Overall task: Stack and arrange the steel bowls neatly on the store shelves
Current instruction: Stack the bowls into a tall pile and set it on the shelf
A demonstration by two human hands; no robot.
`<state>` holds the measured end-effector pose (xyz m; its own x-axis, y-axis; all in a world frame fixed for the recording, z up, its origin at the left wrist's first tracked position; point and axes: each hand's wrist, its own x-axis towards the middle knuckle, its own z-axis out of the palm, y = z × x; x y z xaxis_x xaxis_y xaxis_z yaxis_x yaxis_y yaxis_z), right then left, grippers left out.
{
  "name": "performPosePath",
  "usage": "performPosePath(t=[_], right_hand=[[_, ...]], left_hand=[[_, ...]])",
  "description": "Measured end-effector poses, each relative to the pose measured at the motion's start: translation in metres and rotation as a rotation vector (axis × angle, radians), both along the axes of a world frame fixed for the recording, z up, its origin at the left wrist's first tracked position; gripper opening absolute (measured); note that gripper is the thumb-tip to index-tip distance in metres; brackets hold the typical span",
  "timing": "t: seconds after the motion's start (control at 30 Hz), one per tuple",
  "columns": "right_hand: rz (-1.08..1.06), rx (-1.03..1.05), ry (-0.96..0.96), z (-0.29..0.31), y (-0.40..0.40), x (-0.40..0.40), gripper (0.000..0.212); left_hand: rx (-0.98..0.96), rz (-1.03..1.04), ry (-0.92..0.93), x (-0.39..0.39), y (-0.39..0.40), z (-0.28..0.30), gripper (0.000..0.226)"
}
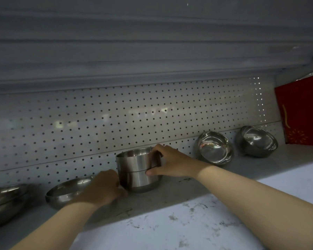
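Hands [170, 162] gripping stacked bowls [138, 170], no legible writing

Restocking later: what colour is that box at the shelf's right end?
Red box with gold markings; head view.

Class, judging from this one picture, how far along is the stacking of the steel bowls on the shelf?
Done: two deep bowls sit nested as one stack. In hand: the right hand grips that stack's side, while the left hand touches its base. Left: two tilted bowls lean on the pegboard, and shallow bowls lie apart.
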<state>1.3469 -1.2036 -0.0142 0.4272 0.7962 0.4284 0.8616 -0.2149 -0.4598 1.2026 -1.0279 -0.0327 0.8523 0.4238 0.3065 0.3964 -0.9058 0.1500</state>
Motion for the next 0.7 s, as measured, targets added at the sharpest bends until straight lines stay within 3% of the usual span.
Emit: performPosePath(t=[0.2, 0.33, 0.5, 0.7], right_hand=[[-0.026, 0.084, -0.028, 0.018, -0.008, -0.004, 0.07], [0.019, 0.259, -0.031, 0.048, -0.025, -0.01, 0.047], [-0.032, 0.204, -0.24, 0.082, -0.091, 0.033, 0.029], [-0.259, 0.157, -0.322, 0.069, -0.144, 0.127, 0.029]], left_hand=[[0.129, 0.145, -0.1, -0.015, -0.032, 0.03, 0.029], [0.135, 0.169, -0.194, -0.02, -0.077, 0.057, 0.019], [-0.022, 0.116, -0.315, 0.024, -0.152, 0.087, 0.011], [-0.215, 0.028, -0.391, 0.115, -0.191, 0.083, 0.039]])
